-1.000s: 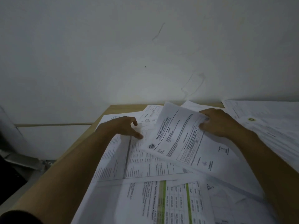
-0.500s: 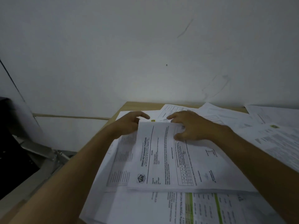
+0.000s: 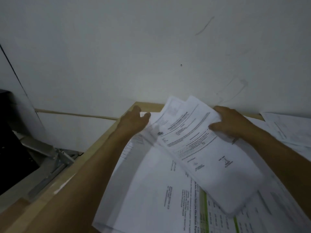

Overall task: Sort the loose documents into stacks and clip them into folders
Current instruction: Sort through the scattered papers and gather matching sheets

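— What is held by the right hand (image 3: 230, 122)?
— A printed sheet (image 3: 202, 148) is gripped at its far edge, lifted over the loose papers (image 3: 151, 190) on the surface (image 3: 94, 152).
— And the left hand (image 3: 134, 121)?
— Loosely curled beside the sheet (contact cannot be told).

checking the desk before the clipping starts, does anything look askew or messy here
Yes. The papers lie fanned at different angles over the desk, not squared into stacks. The right hand grips a tilted sheaf whose sheets splay apart at the far end. Some sheets overhang the desk's near left edge.
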